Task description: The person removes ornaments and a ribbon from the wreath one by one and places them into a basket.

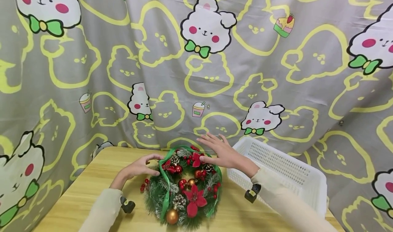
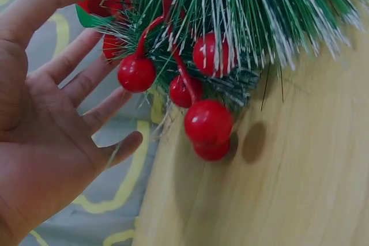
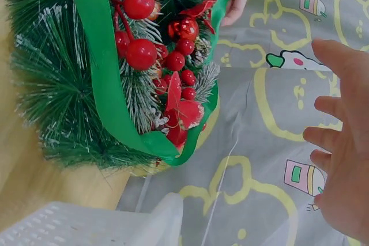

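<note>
A Christmas wreath (image 1: 156, 191) of green, frosted-tip needles lies on the table, decked with red berries (image 2: 209, 120), red flowers (image 1: 196, 199), pinecones (image 1: 179, 202) and gold baubles (image 1: 172, 216). Green ribbon (image 3: 106, 84) runs over it in loops. My left hand (image 1: 142, 166) is at the wreath's upper left edge, fingers loosely spread; in the left wrist view its thumb reaches a red flower, and whether it presses on it I cannot tell. Above the wreath's upper right side hovers my right hand (image 1: 222, 153), fingers extended and apart from the wreath in the right wrist view.
A white perforated plastic basket (image 1: 320, 187) stands to the right, under and beyond my right forearm. The wooden table (image 1: 92, 177) ends at a grey curtain (image 1: 172, 75) printed with cartoon animals, which hangs close behind the wreath.
</note>
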Demonstrator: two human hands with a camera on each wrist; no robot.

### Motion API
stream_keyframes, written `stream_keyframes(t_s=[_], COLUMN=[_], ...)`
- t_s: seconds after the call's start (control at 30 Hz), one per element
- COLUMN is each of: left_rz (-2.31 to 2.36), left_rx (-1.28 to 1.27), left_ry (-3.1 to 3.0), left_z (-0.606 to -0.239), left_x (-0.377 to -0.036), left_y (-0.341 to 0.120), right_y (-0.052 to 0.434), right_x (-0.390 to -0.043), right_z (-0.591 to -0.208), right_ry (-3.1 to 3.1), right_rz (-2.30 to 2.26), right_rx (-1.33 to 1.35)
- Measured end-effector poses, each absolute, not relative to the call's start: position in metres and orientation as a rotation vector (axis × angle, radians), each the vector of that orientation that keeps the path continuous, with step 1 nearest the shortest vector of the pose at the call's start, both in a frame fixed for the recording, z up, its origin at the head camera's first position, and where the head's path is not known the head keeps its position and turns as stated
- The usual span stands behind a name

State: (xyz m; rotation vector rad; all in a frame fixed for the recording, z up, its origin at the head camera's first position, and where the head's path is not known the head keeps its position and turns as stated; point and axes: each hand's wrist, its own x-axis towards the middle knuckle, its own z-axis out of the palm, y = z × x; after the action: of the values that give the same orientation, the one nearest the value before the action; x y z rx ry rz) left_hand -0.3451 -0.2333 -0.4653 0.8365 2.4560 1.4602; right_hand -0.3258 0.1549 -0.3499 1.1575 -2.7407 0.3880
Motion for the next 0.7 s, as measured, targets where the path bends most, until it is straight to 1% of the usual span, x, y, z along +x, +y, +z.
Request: stream_keyframes(t_s=[0.13, 0.37, 0.7], left_rz=[1.47, 1.452, 1.454], left_rx=[0.827, 0.758, 0.845], left_ry=[2.45, 2.487, 2.497], left_z=[-0.47, -0.467, -0.469], left_x=[-0.346, -0.348, -0.351], left_y=[-0.233, -0.234, -0.229], right_y=[0.153, 0.144, 0.116], right_x=[-0.323, -0.314, -0.292], right_z=[-0.349, -0.349, -0.355], right_ry=[-2.737, -2.66, -2.321], right_rz=[0.365, 0.318, 0.113], right_rx=[1.203, 1.353, 1.661])
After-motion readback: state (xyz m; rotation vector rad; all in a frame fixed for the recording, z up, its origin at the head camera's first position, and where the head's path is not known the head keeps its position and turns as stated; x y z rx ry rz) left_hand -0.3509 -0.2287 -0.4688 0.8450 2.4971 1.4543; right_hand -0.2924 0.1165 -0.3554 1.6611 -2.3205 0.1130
